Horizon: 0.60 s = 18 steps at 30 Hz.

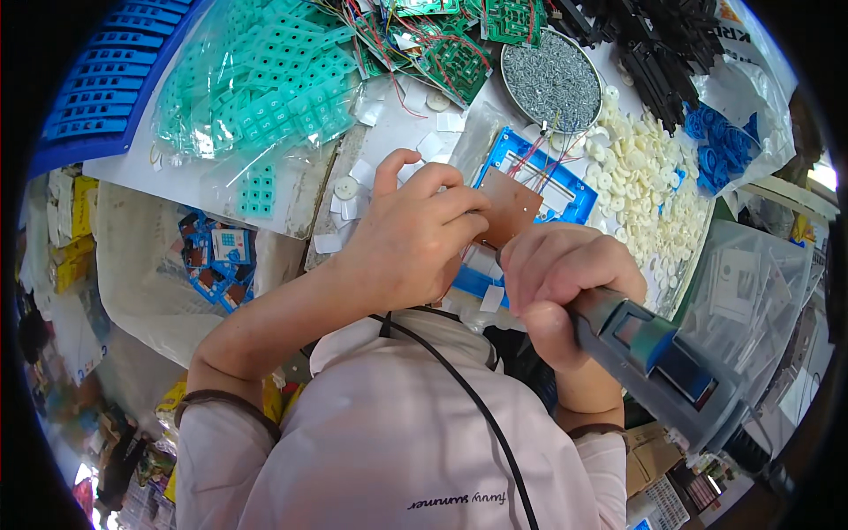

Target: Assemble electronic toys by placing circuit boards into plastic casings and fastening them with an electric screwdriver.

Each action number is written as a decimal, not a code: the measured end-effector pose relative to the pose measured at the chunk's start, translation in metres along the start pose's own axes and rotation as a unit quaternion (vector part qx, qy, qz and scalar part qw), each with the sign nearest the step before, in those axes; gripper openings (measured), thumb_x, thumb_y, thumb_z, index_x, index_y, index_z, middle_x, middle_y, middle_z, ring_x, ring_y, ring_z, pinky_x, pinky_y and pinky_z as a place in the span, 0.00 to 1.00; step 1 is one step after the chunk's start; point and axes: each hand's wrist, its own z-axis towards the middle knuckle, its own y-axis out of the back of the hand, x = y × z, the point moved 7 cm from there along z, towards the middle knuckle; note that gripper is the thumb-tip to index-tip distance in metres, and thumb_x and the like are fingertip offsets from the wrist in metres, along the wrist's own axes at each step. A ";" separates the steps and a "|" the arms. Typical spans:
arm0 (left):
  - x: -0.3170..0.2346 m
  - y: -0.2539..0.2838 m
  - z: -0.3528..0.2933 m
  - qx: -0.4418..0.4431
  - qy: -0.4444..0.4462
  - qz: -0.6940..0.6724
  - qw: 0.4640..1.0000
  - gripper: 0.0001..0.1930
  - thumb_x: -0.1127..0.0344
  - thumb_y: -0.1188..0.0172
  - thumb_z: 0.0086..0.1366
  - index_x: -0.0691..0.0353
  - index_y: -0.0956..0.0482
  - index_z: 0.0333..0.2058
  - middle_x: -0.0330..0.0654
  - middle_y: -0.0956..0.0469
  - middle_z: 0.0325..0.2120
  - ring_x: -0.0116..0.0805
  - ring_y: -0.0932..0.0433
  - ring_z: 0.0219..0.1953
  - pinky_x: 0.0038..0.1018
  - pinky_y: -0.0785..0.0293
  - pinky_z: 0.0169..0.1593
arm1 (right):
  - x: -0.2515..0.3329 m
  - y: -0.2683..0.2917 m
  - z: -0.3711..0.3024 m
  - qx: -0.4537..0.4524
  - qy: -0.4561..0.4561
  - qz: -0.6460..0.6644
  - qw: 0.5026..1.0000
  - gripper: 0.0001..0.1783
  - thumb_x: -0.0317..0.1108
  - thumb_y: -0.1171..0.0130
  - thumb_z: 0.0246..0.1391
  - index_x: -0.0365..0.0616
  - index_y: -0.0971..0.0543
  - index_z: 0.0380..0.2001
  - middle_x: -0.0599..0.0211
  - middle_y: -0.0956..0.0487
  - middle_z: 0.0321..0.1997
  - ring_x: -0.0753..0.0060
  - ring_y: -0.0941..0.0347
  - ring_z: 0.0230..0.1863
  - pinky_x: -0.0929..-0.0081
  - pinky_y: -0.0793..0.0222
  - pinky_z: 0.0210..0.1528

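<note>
My right hand is wrapped round a dark electric screwdriver. Its front end points at a brown circuit board, with the tip hidden by my fingers. The board lies over a blue plastic frame, and thin red wires run across its upper part. At the board's left edge my left hand has curled fingers, the fingertips close against the board. Whatever lies between those fingers is hidden. Small white squares and a white disc lie beside my left hand.
A round tray of screws stands beyond the frame, with cream plastic discs heaped right of it. Green circuit boards and bagged turquoise keypads lie at the back. A lined bin holding blue units is at left; a clear tub sits right.
</note>
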 end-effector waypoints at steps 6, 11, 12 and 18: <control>-0.002 0.006 -0.003 -0.031 0.034 -0.045 0.998 0.14 0.70 0.33 0.47 0.57 0.18 0.36 0.38 0.22 0.45 0.42 0.29 0.51 0.51 0.43 0.58 | 0.001 0.007 0.005 0.018 -0.049 -0.031 0.998 0.18 0.43 0.31 0.60 0.48 0.32 0.35 0.74 0.28 0.21 0.73 0.31 0.21 0.70 0.33 0.28; -0.015 0.008 -0.040 -0.017 0.103 -0.077 0.991 0.15 0.62 0.25 0.50 0.57 0.22 0.30 0.40 0.22 0.34 0.43 0.25 0.41 0.38 0.34 0.46 | 0.035 0.048 0.010 -0.047 0.054 -0.008 0.997 0.30 0.50 0.32 0.59 0.45 0.33 0.54 0.74 0.29 0.23 0.76 0.34 0.23 0.70 0.35 0.33; -0.014 0.001 -0.050 0.056 0.116 -0.050 0.990 0.15 0.61 0.24 0.50 0.57 0.22 0.29 0.40 0.22 0.32 0.43 0.24 0.37 0.36 0.32 0.42 | 0.040 0.058 0.011 -0.043 0.081 -0.011 0.996 0.36 0.52 0.32 0.59 0.44 0.34 0.60 0.73 0.28 0.26 0.76 0.34 0.25 0.70 0.35 0.35; -0.012 -0.023 -0.072 0.049 0.130 -0.081 0.987 0.14 0.63 0.24 0.52 0.57 0.24 0.20 0.41 0.25 0.18 0.43 0.25 0.20 0.36 0.33 0.25 | 0.072 0.065 -0.017 -0.258 0.156 -0.322 0.898 0.48 0.45 0.29 0.53 0.40 0.42 0.69 0.51 0.29 0.57 0.51 0.30 0.55 0.53 0.34 0.61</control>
